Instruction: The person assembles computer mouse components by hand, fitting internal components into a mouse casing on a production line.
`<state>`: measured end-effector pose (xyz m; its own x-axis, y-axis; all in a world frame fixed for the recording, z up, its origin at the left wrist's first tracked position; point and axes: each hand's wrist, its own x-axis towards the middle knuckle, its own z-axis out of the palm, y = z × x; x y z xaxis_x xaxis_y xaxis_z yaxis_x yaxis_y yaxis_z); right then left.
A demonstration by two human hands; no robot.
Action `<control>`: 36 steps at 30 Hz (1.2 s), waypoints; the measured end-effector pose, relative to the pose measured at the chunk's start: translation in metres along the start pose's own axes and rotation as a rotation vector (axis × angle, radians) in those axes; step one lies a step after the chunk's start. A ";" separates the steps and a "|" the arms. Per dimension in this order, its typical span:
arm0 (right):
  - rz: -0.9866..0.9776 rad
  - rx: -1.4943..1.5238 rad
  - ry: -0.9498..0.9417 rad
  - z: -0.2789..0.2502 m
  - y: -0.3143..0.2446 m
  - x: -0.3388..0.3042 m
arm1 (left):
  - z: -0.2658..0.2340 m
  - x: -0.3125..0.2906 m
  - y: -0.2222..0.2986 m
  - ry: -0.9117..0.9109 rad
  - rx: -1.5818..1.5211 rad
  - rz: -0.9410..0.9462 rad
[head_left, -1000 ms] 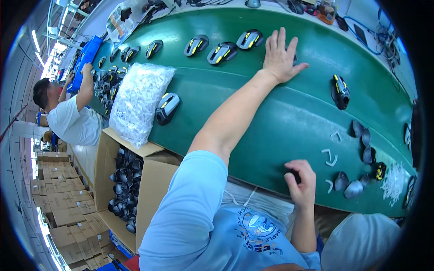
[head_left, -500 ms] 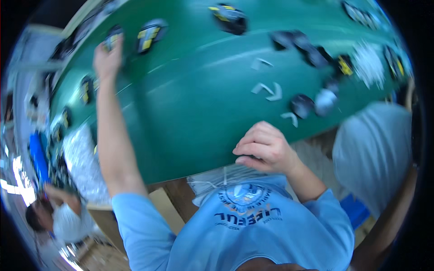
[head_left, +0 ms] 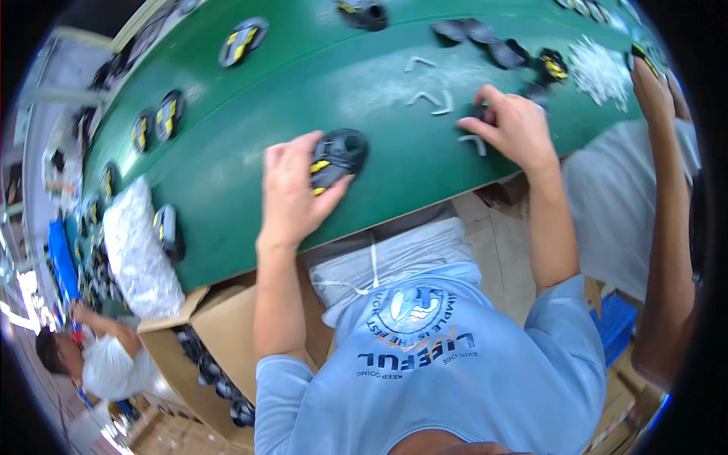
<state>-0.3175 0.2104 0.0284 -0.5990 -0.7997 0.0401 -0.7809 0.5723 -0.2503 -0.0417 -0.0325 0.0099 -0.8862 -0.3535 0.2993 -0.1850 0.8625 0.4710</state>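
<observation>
While gripping a black-and-yellow mouse shell [head_left: 336, 158] in left hand [head_left: 292, 193], pinching a small dark part [head_left: 481, 112] with right hand [head_left: 514, 129]; fitting seemingly not yet done.

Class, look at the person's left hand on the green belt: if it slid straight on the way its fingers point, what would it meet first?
The left hand already grips a dark grey mouse shell with yellow trim. Past that, probably the white bent plastic clips on the green belt, though fisheye bending makes the line uncertain.
</observation>
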 end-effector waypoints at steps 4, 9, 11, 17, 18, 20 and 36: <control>-0.128 0.128 0.167 -0.009 0.008 0.011 | 0.018 -0.022 -0.005 0.105 -0.032 -0.005; -0.167 1.268 0.211 0.012 -0.098 -0.005 | 0.020 -0.040 0.003 0.161 -0.055 -0.073; -0.164 1.358 0.136 0.040 -0.130 -0.011 | 0.024 -0.042 0.001 0.137 -0.120 -0.100; -0.089 1.296 0.147 0.057 -0.109 -0.008 | 0.024 -0.038 0.008 0.135 -0.122 -0.084; -0.080 1.163 0.109 0.057 -0.101 -0.003 | 0.022 -0.039 0.009 0.129 -0.089 -0.101; -0.179 0.714 -0.023 0.053 -0.097 0.008 | 0.022 -0.042 0.009 0.123 -0.087 -0.130; -0.348 0.393 0.143 -0.003 -0.055 -0.023 | 0.007 -0.037 -0.001 -0.025 -0.111 -0.107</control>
<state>-0.2619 0.1977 0.0443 -0.3564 -0.8816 0.3095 -0.8286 0.1451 -0.5407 -0.0112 -0.0180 -0.0072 -0.8747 -0.4309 0.2219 -0.2323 0.7745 0.5883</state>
